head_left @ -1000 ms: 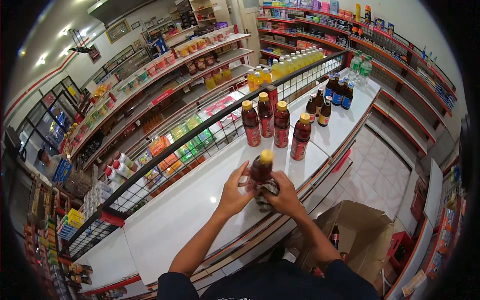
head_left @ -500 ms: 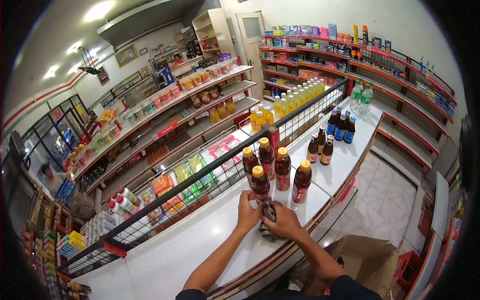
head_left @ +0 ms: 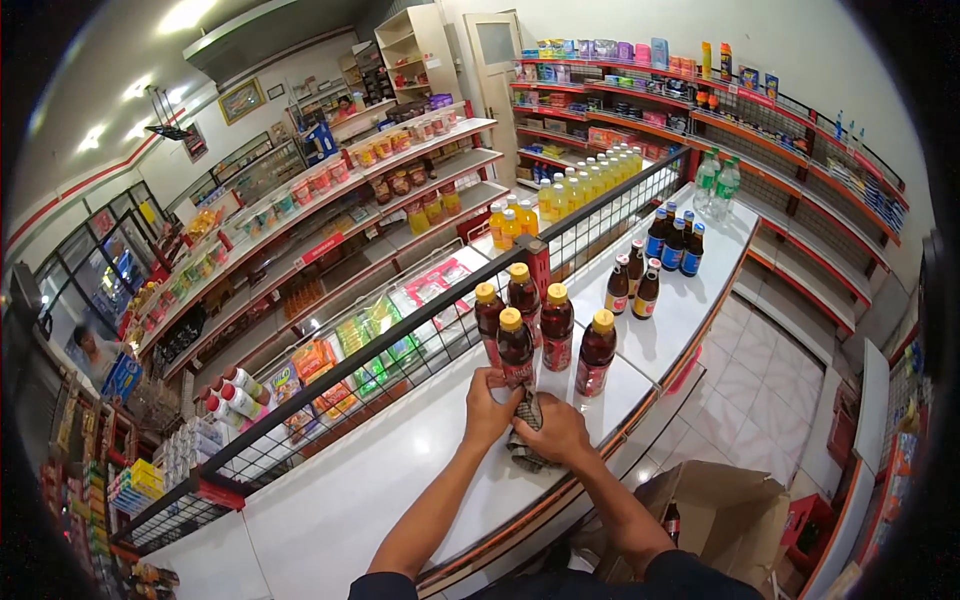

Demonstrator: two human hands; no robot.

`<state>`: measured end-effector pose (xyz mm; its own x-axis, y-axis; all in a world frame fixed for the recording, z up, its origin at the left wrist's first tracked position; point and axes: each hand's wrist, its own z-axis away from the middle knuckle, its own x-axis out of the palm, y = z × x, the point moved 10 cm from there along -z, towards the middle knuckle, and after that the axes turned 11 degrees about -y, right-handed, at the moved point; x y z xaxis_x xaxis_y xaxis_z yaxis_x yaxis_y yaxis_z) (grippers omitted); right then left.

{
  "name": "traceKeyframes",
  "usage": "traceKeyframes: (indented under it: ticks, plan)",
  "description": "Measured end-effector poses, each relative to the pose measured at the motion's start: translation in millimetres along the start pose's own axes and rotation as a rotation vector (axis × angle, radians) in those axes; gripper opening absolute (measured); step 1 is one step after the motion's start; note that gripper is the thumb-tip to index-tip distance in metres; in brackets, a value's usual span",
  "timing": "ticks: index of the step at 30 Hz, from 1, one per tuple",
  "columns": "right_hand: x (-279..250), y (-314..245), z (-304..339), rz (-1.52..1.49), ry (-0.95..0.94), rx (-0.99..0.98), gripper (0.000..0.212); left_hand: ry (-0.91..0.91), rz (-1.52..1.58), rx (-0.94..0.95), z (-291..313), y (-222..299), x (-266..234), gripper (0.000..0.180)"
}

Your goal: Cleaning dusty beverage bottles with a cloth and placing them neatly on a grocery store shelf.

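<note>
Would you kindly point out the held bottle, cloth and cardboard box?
Held bottle (head_left: 515, 347), head view: its dark body.
Cloth (head_left: 529, 456), head view: its lower folds.
Cardboard box (head_left: 735, 493), head view: its inner side.

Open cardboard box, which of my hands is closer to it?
Right. Your right hand, on the patterned cloth, is left of the box; your left hand, on a yellow-capped bottle, is farther left.

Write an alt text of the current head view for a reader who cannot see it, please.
A person's left hand grips a yellow-capped dark bottle over a white shelf while the right hand holds a patterned cloth against it. Four similar bottles stand just beyond, with smaller brown bottles farther along; an open cardboard box is at lower right.
</note>
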<state>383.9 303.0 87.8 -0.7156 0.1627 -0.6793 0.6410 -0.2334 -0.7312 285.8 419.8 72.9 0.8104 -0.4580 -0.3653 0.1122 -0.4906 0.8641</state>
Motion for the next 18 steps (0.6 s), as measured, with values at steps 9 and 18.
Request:
traceKeyframes:
  ticks: [9, 18]
  plan:
    - [-0.5, -4.9, 10.4, 0.027, 0.172, -0.062, 0.041, 0.064, -0.047, 0.086, 6.6, -4.4, -3.1, 0.028]
    - [18.4, -14.7, 83.4, 0.014, 0.39, -0.312, 0.037, -0.11, -0.116, 0.073, 63.7, 25.7, 3.4, 0.027]
